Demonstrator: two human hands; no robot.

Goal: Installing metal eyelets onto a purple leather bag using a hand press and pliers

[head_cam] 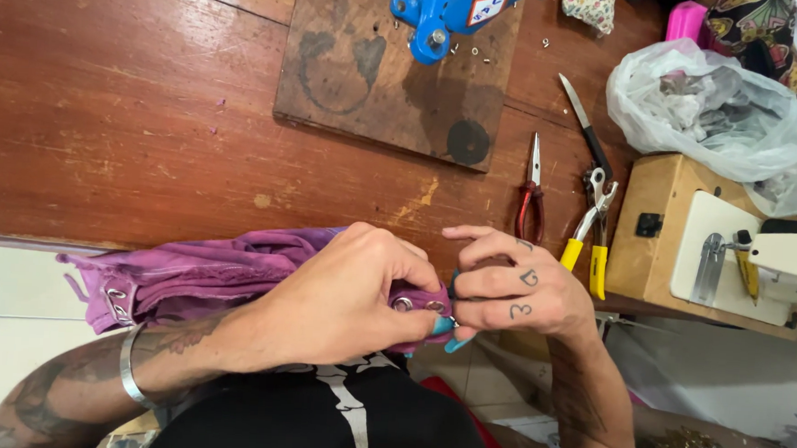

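Both my hands meet over a purple garment (191,272) with metal eyelets that lies across my lap at the wooden table's near edge. My left hand (345,298) pinches the cloth's right end, thumb beside a silver eyelet (403,303). My right hand (513,285) grips the same end from the right, fingers curled, teal nails showing. Between the fingertips a small metal piece is barely visible. Two more eyelets (117,302) sit on the garment's left end.
A blue press tool (446,8) stands on a dark wooden board (379,78). Red-handled pliers (532,199), yellow-handled pliers (591,234) and a black-handled knife (585,125) lie to the right. A sewing machine (724,255) and a plastic bag (709,108) fill the right side.
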